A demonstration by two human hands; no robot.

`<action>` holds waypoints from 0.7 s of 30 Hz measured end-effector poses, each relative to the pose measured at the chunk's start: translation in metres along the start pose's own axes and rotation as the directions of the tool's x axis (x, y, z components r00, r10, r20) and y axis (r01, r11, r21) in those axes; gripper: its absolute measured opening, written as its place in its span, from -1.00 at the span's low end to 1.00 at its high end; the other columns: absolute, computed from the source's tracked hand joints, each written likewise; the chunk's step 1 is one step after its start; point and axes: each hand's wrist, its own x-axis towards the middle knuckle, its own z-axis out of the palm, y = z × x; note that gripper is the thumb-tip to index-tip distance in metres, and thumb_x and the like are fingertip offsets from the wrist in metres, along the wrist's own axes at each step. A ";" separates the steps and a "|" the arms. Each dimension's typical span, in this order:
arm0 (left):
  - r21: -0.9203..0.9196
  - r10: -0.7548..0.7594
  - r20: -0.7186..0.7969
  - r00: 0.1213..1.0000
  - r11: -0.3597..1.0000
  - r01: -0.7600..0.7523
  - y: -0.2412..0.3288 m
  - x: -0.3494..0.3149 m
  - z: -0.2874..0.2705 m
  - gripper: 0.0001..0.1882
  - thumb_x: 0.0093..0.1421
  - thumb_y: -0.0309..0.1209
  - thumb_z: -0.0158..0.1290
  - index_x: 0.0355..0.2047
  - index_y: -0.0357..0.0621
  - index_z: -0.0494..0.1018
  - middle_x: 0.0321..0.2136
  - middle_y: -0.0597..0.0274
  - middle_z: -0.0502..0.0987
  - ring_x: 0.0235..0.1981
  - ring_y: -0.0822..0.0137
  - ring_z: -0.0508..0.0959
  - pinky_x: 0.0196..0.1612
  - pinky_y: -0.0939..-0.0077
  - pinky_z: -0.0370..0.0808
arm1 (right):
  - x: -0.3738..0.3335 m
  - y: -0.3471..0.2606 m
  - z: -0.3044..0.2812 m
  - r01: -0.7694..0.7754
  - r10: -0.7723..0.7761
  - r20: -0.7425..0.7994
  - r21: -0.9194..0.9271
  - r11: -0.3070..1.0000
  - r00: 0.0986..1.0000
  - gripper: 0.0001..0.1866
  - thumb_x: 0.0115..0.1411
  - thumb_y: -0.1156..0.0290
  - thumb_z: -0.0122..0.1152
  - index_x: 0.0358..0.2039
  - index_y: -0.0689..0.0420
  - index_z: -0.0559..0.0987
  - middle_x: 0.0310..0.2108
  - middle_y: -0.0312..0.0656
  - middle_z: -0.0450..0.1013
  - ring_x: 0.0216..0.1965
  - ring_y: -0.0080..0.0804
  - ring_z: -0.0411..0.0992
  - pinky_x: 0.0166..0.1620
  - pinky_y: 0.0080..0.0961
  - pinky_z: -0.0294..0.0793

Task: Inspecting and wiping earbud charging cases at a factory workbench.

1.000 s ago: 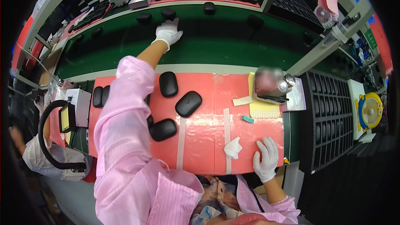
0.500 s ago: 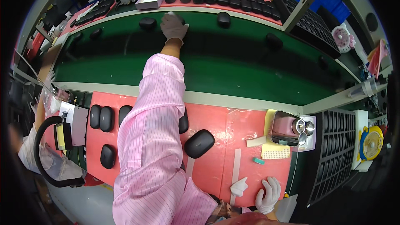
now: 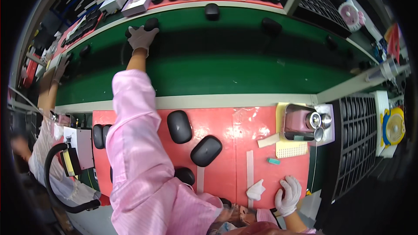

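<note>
My left hand (image 3: 142,39), in a pale glove, reaches over the green belt (image 3: 209,76). Its fingers are spread. A black rounded case (image 3: 151,24) lies by the gap between thumb and fingers, and contact looks likely. Another dark case (image 3: 129,31) is partly covered by the fingertips. My gloved right hand (image 3: 288,195) rests on the pink mat (image 3: 217,126), fingers apart and holding nothing, beside a crumpled white wipe (image 3: 256,190). Two black cases, one upright (image 3: 179,126) and one tilted (image 3: 206,150), lie mid-mat. My left sleeve partly hides another (image 3: 184,176).
More cases ride the belt, one at the far edge (image 3: 212,11). A metal-lidded container (image 3: 300,124) stands at right near a black compartment tray (image 3: 355,135) and a yellow fan (image 3: 393,127). At left are a curved black tube (image 3: 48,169) and another person's hand (image 3: 61,68).
My left hand has moved left along the belt, and the case beside it has shifted left too. My right hand stays on the mat. The whole view has shifted.
</note>
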 end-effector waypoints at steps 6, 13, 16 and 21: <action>-0.305 0.539 0.128 0.832 0.820 -0.485 0.055 -0.130 -0.055 -0.25 -0.08 0.01 0.21 0.10 -0.11 0.43 0.28 -0.32 0.05 0.27 -0.17 0.20 0.28 0.27 0.22 | 0.007 -0.001 -0.003 0.024 -0.023 -0.022 0.027 0.999 0.999 -0.62 -0.08 0.54 0.13 -0.16 0.16 0.52 -0.09 -0.02 0.45 -0.04 0.02 0.42 0.05 -0.15 0.38; -0.704 0.930 0.346 0.121 0.343 -0.622 0.099 -0.354 -0.143 -0.23 -0.19 -0.14 0.27 0.08 -0.15 0.40 0.30 -0.24 0.02 0.28 -0.31 0.13 0.33 0.09 0.12 | 0.000 0.000 -0.002 0.052 -0.047 -0.102 0.049 0.997 0.994 -0.61 -0.04 0.57 0.17 -0.11 0.16 0.53 -0.08 -0.08 0.46 -0.01 0.00 0.41 0.08 -0.17 0.38; -0.573 0.844 0.533 0.057 0.409 -0.710 0.090 -0.389 -0.140 -0.26 -0.22 -0.11 0.25 0.03 -0.13 0.48 0.32 -0.13 0.01 0.31 -0.33 0.03 0.33 -0.19 0.01 | -0.002 0.005 -0.001 0.098 -0.085 -0.131 0.094 0.991 0.988 -0.62 -0.01 0.58 0.19 -0.11 0.19 0.53 -0.09 -0.04 0.47 0.03 0.00 0.39 0.11 -0.21 0.35; -0.713 0.921 0.346 0.180 0.383 -0.587 0.065 -0.431 -0.187 -0.39 -0.19 -0.25 0.19 -0.07 -0.25 0.53 0.32 -0.02 0.06 0.39 -0.17 -0.12 0.35 -0.03 0.00 | 0.038 -0.057 -0.037 0.096 -0.066 -0.070 0.680 0.727 0.995 -0.30 0.02 0.58 0.27 0.23 0.21 0.29 0.07 -0.01 0.40 0.14 -0.12 0.34 0.21 -0.27 0.27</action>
